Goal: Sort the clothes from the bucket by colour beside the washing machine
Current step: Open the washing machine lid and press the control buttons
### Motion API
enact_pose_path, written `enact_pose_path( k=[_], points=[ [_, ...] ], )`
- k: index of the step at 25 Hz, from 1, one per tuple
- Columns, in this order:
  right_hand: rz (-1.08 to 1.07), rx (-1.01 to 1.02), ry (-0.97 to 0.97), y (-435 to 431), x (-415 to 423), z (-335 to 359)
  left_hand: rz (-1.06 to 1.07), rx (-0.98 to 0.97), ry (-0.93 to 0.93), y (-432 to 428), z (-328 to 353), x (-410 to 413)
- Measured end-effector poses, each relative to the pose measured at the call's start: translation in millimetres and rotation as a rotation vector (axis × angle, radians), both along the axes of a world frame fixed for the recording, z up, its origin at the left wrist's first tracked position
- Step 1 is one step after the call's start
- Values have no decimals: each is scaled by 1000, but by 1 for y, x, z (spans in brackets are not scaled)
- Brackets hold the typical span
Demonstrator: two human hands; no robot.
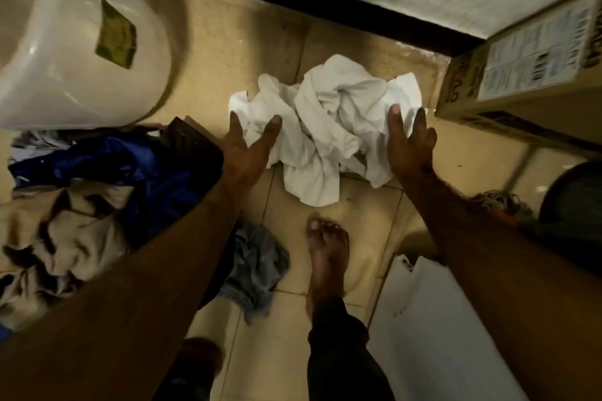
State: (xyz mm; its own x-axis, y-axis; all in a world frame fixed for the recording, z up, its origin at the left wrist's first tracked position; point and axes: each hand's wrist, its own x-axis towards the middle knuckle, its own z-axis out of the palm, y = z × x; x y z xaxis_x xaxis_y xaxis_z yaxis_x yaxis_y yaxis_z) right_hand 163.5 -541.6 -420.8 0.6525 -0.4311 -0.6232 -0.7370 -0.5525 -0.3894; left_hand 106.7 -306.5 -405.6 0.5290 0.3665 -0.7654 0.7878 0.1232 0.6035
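Observation:
A crumpled pile of white clothes point(325, 127) lies on the tiled floor ahead of me. My left hand point(249, 146) hovers at the pile's left edge, fingers spread and holding nothing. My right hand point(408, 140) is at the pile's right edge, also spread and holding nothing. At the left lies a heap of mixed laundry: a dark blue garment point(136, 169), a beige and dark patterned cloth point(55, 238) and a grey-blue garment point(257, 264). A white plastic bucket point(65, 42) stands at the upper left.
A cardboard box point(527, 75) stands at the right against the wall. A white panel point(433, 329) fills the lower right. A dark round object point(573, 195) sits at the right edge. My bare foot point(327, 251) rests on the tiles below the white pile.

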Motion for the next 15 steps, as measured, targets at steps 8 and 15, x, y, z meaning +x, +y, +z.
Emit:
enact_pose_path(
  k=[8,15],
  points=[
    [-35,463,-79,40,-6,-32,92,-325,-52,-47,-29,15],
    [-178,552,-92,75,-38,-3,113,-355,64,-56,7,8]
  ],
)
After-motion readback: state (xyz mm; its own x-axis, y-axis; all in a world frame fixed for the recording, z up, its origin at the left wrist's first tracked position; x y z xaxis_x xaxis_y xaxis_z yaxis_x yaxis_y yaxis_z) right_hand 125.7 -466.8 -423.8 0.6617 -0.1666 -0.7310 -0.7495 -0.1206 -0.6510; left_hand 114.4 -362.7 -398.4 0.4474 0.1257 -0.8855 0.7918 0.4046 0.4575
